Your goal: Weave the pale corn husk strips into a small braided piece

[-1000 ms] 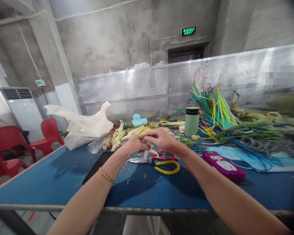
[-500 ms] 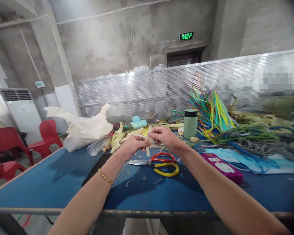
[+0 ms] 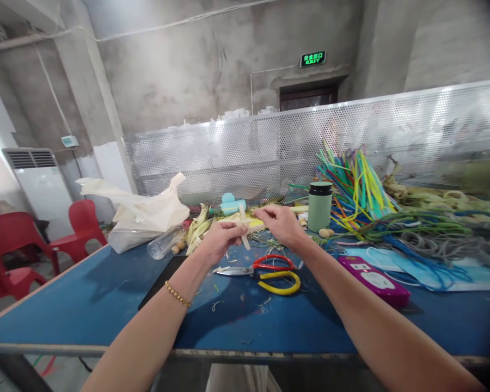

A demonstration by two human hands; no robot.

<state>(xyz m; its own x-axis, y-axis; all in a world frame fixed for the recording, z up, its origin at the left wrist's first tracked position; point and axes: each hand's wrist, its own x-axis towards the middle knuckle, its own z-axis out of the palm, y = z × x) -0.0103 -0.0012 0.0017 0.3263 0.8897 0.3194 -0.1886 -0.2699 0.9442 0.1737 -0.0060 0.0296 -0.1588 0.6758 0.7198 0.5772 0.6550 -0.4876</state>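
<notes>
In front of me my left hand point(image 3: 224, 239) is closed, thumb and fingers pinching pale flat strips point(image 3: 244, 231) that cross each other, one nearly upright and one lying sideways. They look like dried corn husk. My right hand point(image 3: 283, 224) is just to the right, fingers bent and thumb a little apart from the index fingertip; I see nothing gripped in it. Below both hands, scissors point(image 3: 275, 275) with one red and one yellow handle lie on the blue table point(image 3: 106, 310), blades to the left. Small scraps are scattered round them.
Corn husks point(image 3: 196, 231), a clear bottle point(image 3: 161, 246) and a white plastic bag point(image 3: 147, 218) are at left. A green jar point(image 3: 320, 209), coloured strips point(image 3: 359, 185), cords point(image 3: 424, 234), blue masks point(image 3: 436, 267) and a magenta box point(image 3: 373, 280) are at right. A dark flat object point(image 3: 163, 277) lies under my left forearm.
My right hand has let go of the upright strip and drawn back to the right. The left hand keeps the crossed strips, with the upright one now tilted.
</notes>
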